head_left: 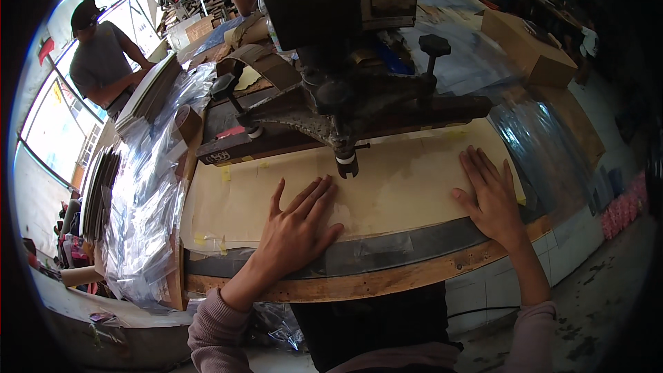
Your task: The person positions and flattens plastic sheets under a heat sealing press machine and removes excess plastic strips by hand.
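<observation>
A wide tan sheet (387, 200) lies flat on the work table, with small bits of yellow tape near its edges. My left hand (295, 224) rests palm down on it, left of the middle, fingers stretched forward. Near the sheet's right end my right hand (492, 197) also lies flat, its fingers spread. Neither hand holds anything. Just beyond and between them, the dark metal tip (347, 163) of a machine head (335, 97) hangs over the sheet. A dark straight bar (290, 142) crosses the sheet's far edge under the machine's arms.
A dark strip and wooden edge (359, 284) run along the table's front. Clear plastic sheeting (141, 235) is heaped at left, more plastic (545, 145) at right. A cardboard box (528, 48) sits back right. Another person (103, 59) stands at far left by stacked boards (148, 90).
</observation>
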Demonstrator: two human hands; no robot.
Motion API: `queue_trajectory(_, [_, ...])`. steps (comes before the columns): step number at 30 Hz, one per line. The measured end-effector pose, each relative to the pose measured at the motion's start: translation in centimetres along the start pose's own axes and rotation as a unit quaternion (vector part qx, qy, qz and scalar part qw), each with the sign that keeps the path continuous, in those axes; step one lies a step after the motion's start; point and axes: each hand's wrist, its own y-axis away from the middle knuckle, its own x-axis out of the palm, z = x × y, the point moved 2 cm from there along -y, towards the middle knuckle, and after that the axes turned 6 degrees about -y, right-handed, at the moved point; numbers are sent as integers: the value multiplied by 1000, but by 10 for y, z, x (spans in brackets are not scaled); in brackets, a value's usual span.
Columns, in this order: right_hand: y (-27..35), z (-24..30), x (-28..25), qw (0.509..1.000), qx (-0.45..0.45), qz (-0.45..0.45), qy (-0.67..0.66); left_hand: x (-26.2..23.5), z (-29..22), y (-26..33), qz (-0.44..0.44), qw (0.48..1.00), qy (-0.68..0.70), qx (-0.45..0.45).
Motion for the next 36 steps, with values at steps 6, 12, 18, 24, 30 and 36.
queue_trajectory(6, [-5,-2,-1,1000,6,13,-6,-1,-3,1,15,1000,-8,-4])
queue_trajectory(12, [-8,-5,-1,998,12,54,-17,1,-4,0,11,1000,-2,-5])
queue_trajectory(18, [-12,-8,-3,995,8,93,-17,0,-5,0,6,1000,5,0])
queue_trajectory(24, [-15,-10,-5,994,10,105,-25,2,-5,-1,-22,1000,8,6])
queue_trajectory(30, [-15,-9,-5,994,22,107,-30,3,-5,-1,-10,1000,5,1])
queue_trajectory(36, [-16,-8,-3,993,26,108,-33,3,-4,2,-18,1000,5,0])
